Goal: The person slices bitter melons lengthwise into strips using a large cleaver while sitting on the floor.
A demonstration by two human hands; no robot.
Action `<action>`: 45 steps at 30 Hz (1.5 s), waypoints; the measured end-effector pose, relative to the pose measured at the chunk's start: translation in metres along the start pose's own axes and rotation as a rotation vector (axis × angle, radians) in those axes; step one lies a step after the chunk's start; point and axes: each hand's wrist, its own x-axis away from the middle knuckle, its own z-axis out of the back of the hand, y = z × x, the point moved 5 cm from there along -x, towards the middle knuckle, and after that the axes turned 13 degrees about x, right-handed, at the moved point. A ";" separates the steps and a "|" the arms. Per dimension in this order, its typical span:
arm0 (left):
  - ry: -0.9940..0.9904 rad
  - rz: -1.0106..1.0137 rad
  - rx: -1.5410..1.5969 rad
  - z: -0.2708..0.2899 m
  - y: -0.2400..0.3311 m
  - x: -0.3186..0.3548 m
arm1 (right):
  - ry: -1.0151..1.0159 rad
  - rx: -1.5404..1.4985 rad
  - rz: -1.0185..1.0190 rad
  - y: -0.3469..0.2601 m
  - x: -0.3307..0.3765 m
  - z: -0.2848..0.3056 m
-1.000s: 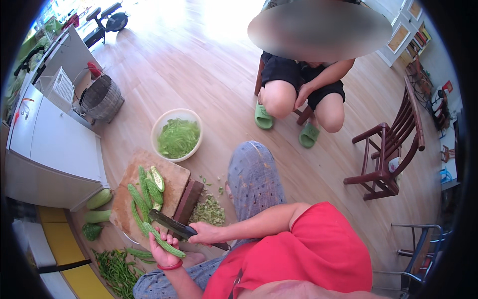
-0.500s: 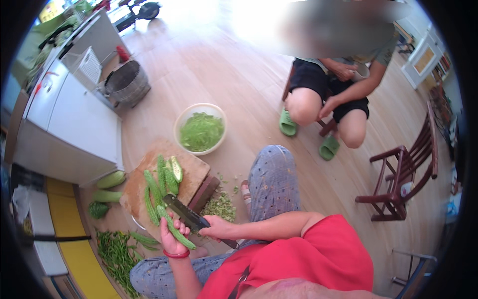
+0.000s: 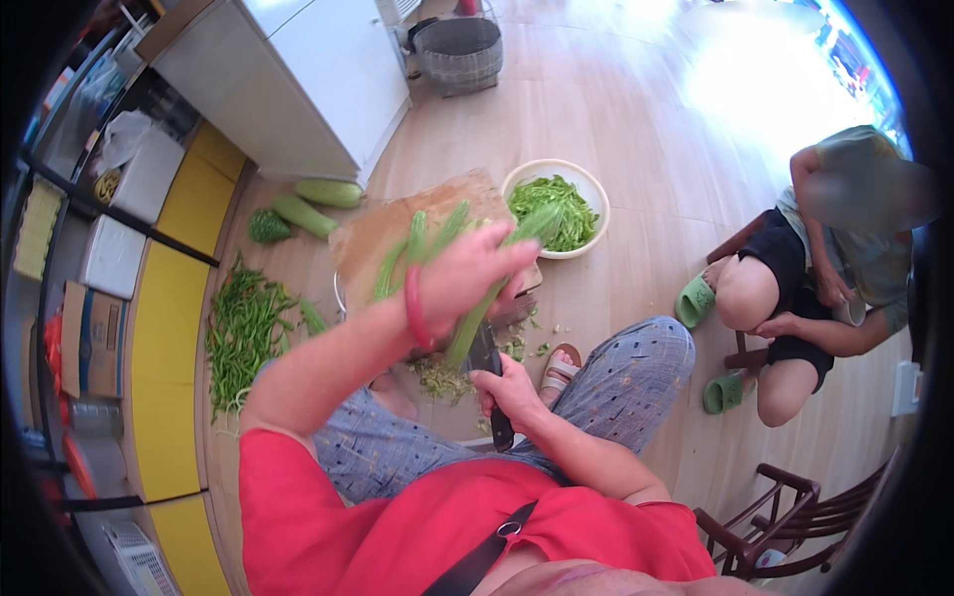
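Observation:
My left hand [image 3: 482,273], blurred by motion and wearing a red bracelet, is closed around a long green bitter melon [image 3: 465,336]. The melon slants from near the bowl down toward the knife. My right hand [image 3: 514,389] grips the dark handle of a kitchen knife [image 3: 485,350]; its blade points up beside the melon's lower end, and whether they touch I cannot tell. Behind my left hand, more bitter melons [image 3: 416,238] lie on a wooden cutting board [image 3: 370,243], partly hidden by my arm. A cream bowl [image 3: 600,221] of sliced green pieces [image 3: 550,211] stands just beyond the board.
Green chili peppers [image 3: 243,333] are heaped on the floor at left, below larger green gourds [image 3: 328,192]. Trimmings [image 3: 442,380] are scattered under the board. A seated person [image 3: 795,288] holding a cup is at right, above a wooden chair [image 3: 765,526]. A white cabinet [image 3: 298,89] stands far left.
My left hand has lifted the bitter melon up and away from my lap, toward the bowl. The knife now points more upright. The view has turned, shifting the surroundings.

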 end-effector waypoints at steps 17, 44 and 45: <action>0.525 -0.484 0.379 0.188 0.095 0.048 | -0.002 0.038 -0.013 0.008 -0.003 0.000; -0.087 -0.332 -0.201 -0.096 0.151 -0.146 | -0.009 0.039 0.038 0.012 -0.001 -0.002; -0.043 -0.372 -0.163 -0.099 0.160 -0.153 | -0.011 0.022 0.043 0.012 -0.002 0.000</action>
